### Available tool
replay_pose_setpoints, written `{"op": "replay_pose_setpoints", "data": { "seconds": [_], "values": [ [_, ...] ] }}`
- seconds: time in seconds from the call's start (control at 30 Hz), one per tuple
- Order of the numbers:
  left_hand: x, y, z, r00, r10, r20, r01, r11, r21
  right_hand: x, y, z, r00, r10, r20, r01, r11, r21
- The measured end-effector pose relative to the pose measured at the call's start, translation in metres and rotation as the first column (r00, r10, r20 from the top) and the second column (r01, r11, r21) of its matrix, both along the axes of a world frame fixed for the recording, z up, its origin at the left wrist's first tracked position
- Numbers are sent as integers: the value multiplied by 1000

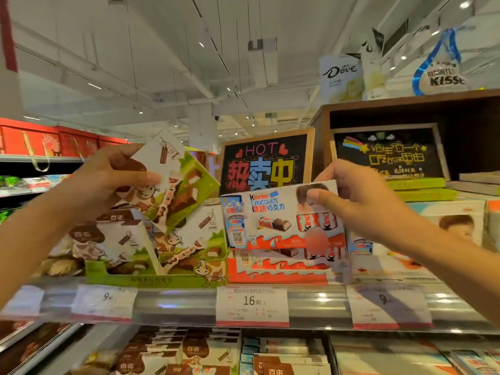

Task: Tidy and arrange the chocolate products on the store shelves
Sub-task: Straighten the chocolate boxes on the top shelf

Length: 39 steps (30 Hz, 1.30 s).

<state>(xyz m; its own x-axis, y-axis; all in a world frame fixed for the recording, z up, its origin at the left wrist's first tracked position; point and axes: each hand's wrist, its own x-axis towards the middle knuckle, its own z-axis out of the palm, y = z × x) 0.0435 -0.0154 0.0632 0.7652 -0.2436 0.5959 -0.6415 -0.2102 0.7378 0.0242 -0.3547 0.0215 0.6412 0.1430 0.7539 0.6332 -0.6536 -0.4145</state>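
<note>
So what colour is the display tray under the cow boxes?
Green display tray, with a cow print; head view.

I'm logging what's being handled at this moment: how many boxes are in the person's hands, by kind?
Green-and-white cardboard chocolate box with cartoon cow, tilted, in the grip of the left hand: 1
White, red and blue Kinder Chocolate cardboard box, top edge pinched by the right hand: 1
Total: 2

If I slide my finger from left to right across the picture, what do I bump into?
Left hand → cow chocolate box it holds → HOT sign → Kinder box → right hand gripping it → rainbow chalkboard.
</note>
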Motion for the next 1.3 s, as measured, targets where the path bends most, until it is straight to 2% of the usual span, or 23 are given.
{"op": "replay_pose_setpoints", "data": {
  "seconds": [0.17, 0.3, 0.43, 0.63, 0.83, 1.07, 1.13, 1.17, 1.2, 1.27, 1.3],
  "values": [
    [1, 1, -7, 999, 6, -43, -5, 1000, 17, 6, -4, -8, 1000, -19, -22, 18, 999, -48],
    [3, -3, -9, 996, 10, -84, -4, 997, 73, 2, -13, -2, 996, -89, 7, 88, 967, -239],
    [4, -9, -8, 995, -21, -96, 32, 994, 108, -3, -15, 0, 994, -101, -49, 70, 899, -433],
    [5, -13, -8, 998, -16, -53, 28, 974, 223, -5, -16, 9, 990, -107, -96, 39, 843, -536],
    [6, -11, -9, 998, -53, -42, 61, 968, 242, -13, -13, 18, 980, -85, -180, -30, 832, -553],
    [4, -10, -10, 1000, -15, 7, 12, 953, 303, -14, 10, 27, 953, -251, -171, 40, 662, -748],
    [2, -12, -10, 999, 14, 31, -24, 945, 327, -15, 21, 37, 957, -269, -112, 80, 615, -784],
    [3, -12, -10, 998, 22, 51, -39, 936, 351, -15, 29, 41, 970, -234, -60, 106, 635, -766],
    [3, -12, -10, 997, 34, 66, -56, 925, 376, -14, 40, 45, 985, -168, -25, 102, 700, -707],
    [2, -13, -11, 994, 59, 88, -90, 906, 413, -10, 68, 50, 999, 36, -31, -47, 836, -547],
    [2, -13, -11, 991, 75, 109, -115, 898, 425, -7, 83, 52, 991, 123, -59, -136, 860, -491]
  ]
}}
